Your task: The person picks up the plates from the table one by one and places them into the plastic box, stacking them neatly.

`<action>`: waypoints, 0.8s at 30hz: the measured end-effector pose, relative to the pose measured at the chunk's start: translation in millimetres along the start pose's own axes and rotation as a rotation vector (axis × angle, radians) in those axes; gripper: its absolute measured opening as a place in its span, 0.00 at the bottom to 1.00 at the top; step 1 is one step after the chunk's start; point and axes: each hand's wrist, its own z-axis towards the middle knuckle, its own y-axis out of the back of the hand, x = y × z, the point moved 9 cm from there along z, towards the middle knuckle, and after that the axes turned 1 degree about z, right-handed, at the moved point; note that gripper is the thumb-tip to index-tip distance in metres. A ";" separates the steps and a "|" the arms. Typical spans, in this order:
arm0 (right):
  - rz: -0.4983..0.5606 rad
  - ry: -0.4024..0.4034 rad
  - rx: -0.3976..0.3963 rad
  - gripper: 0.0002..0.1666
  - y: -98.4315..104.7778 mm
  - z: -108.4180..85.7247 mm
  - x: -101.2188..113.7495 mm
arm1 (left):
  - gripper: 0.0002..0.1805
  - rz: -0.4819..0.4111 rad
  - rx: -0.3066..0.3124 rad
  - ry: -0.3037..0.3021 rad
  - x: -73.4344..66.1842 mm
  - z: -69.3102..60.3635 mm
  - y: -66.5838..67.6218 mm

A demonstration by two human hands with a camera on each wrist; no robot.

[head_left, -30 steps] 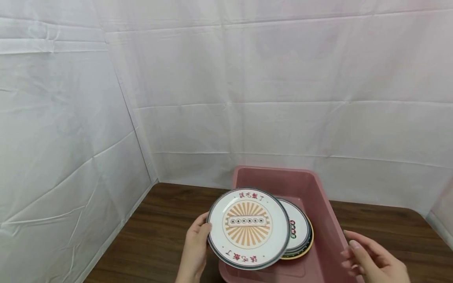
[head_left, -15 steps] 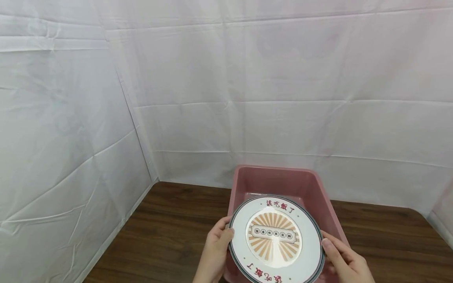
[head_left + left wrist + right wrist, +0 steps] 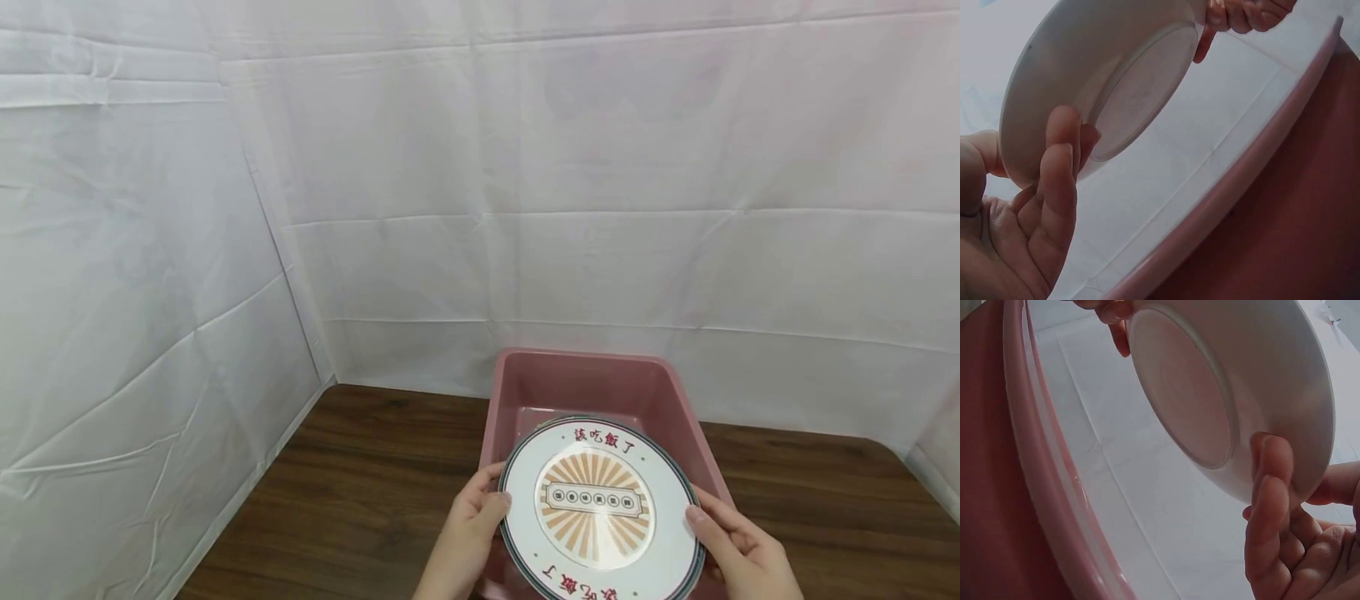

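Observation:
A round white plate (image 3: 600, 504) with a dark rim, red characters and an orange sunburst is held above the pink tub (image 3: 577, 379). My left hand (image 3: 468, 525) pinches its left edge, thumb on top. At the opposite edge my right hand (image 3: 742, 542) grips in the same way. Both wrist views show the plain underside of the plate (image 3: 1147, 94), (image 3: 1185, 387), with fingers of the left hand (image 3: 1041, 206) and right hand (image 3: 1285, 525) beneath it. Whatever lies in the tub below the plate is hidden in the head view.
The tub stands on a dark brown wooden table (image 3: 360, 492), close to the back. White creased sheeting (image 3: 585, 183) hangs behind the table and along its left side. Tall tub walls rise around the area under the plate.
The plate has moved right and now covers the other plates seen earlier in the tub. My right hand has come from the tub's right side and taken hold of the plate's edge.

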 end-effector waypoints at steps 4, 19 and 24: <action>0.022 -0.019 0.005 0.06 -1.0 1.9 -1.3 | 0.22 0.008 0.007 0.019 1.5 -0.7 0.5; -0.120 0.163 0.015 0.15 -1.3 13.7 39.8 | 0.20 0.112 -0.078 -0.096 -34.4 23.2 -2.1; -0.079 0.249 0.032 0.33 -5.1 21.5 68.9 | 0.19 0.176 -0.159 -0.149 -51.6 40.2 -3.1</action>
